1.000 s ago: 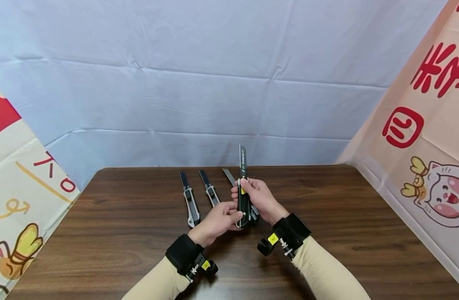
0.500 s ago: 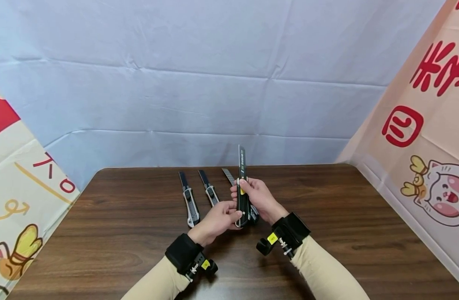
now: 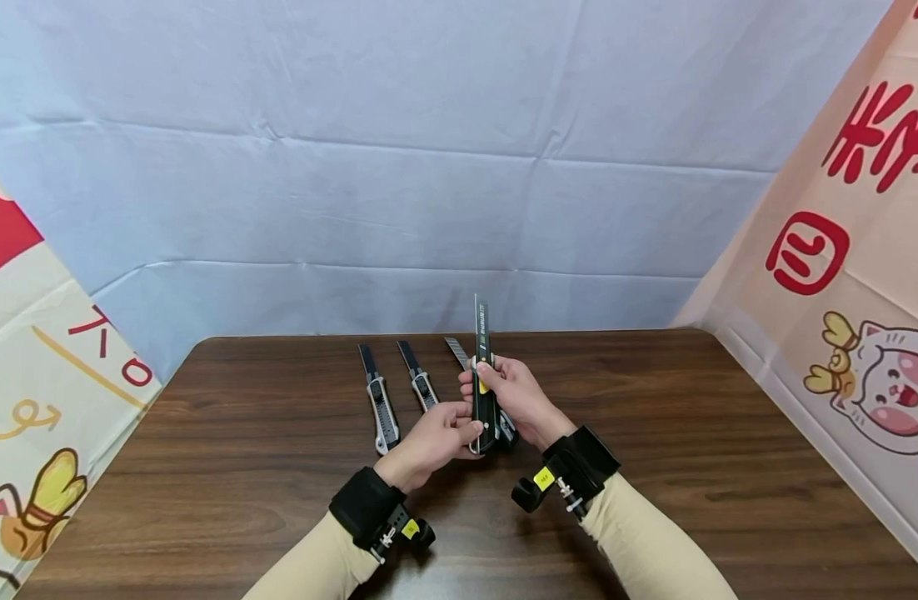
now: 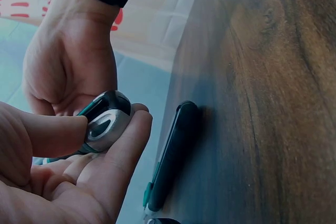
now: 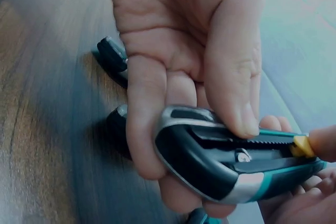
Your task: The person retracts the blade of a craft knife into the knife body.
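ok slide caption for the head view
Left grip and right grip hold one utility knife; other knives lie on the table.

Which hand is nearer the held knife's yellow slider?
The right hand: its thumb rests on the yellow slider, while the left hand pinches the knife farther down, at its butt end.

A utility knife [image 3: 385, 417] and a second knife [image 3: 425, 390] lie left of the two-handed grip, obstructing a low pass there; a third knife [image 3: 458, 353] runs beneath the right hand [image 3: 525, 400]. Open tabletop [image 3: 691, 417] right of the grip leaves passage, with a fabric backdrop [image 3: 429, 208] beyond.
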Action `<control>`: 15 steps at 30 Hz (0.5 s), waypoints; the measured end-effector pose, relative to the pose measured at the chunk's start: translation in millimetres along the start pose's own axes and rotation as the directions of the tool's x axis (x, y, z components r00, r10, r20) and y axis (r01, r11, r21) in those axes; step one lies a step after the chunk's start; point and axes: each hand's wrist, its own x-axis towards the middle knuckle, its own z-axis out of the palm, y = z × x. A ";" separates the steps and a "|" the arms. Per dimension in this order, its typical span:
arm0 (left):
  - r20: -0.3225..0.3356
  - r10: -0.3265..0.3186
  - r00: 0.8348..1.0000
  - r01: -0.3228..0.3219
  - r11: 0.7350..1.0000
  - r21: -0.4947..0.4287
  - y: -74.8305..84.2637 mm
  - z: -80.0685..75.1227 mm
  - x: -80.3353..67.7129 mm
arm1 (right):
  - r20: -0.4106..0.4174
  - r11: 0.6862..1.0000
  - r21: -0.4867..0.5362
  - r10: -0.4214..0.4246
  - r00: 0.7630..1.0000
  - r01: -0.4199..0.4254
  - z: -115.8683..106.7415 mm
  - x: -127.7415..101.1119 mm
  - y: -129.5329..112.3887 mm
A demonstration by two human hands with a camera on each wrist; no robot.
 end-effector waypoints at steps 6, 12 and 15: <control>-0.013 -0.005 1.000 0.005 1.000 -0.006 -1.6 -0.6 0.8 | 0.004 1.000 -0.007 -0.002 1.000 0.002 1.3 -0.3 0.1; -0.016 0.003 1.000 -0.003 1.000 -0.010 -1.2 -1.0 -0.1 | 0.028 0.999 -0.025 -0.023 0.999 0.023 1.8 -0.8 -0.6; -0.019 0.000 1.000 0.000 1.000 -0.015 -1.8 -1.1 -0.2 | 0.028 0.999 -0.026 -0.020 0.999 0.021 1.8 -0.6 -0.9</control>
